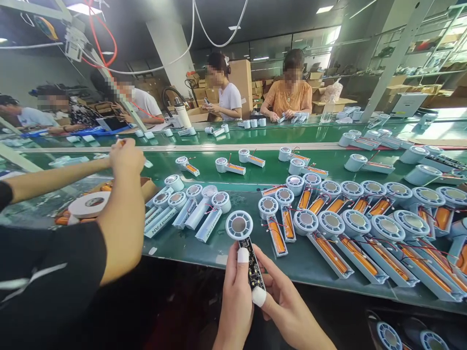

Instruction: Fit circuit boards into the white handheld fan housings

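Observation:
Between my two hands is a handheld fan (239, 224) with a round pale-blue head, held upright in front of the table edge. A black circuit board (251, 262) shows along its handle. My left hand (235, 287) wraps the handle from the left, its white-covered thumb lying on the board. My right hand (275, 291) grips the lower end from the right, with a white covering on its thumb too. Just beyond, several fans (213, 218) with lettered handles lie to the left. To the right lie several open fans (328, 248) with orange batteries and red wires showing.
A co-worker's arm (122, 214) reaches across at left, over a roll of white tape (89, 204) and a cardboard box (148, 189). A green conveyor belt (204, 182) carries spaced fans. Other people sit on the far side. More fans (388, 335) lie low at right.

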Motion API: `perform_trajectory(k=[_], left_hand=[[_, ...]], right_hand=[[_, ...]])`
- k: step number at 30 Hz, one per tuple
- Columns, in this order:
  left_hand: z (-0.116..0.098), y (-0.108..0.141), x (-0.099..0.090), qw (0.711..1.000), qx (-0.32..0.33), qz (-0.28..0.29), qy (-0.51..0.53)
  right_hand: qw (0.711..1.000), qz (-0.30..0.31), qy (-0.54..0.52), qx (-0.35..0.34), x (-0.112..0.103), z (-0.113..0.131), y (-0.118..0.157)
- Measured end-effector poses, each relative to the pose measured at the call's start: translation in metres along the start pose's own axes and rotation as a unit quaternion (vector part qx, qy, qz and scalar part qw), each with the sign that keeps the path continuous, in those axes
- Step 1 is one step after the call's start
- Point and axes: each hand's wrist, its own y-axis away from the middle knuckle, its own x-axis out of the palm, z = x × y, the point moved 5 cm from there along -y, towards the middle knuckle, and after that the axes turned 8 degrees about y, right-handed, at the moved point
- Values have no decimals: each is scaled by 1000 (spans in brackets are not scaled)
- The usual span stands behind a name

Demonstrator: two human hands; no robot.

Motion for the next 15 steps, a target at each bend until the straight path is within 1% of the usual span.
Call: perform_trajectory(k=[4,8,12,15], left_hand=[[0,2,1,1000,-10,-8,-15],[-1,4,0,999,-5,-29,-24],[4,2,3,999,-12,-35,-18],[8,0,5,999,-22,-33,-22]], right_hand=[[999,-37,-2,-11,-1,-1,2],[999,-46,-2,-17,3,-4,5],[995,-98,-6,-9,3,-12,4],[994,-108,-11,2,5,-18,2]])
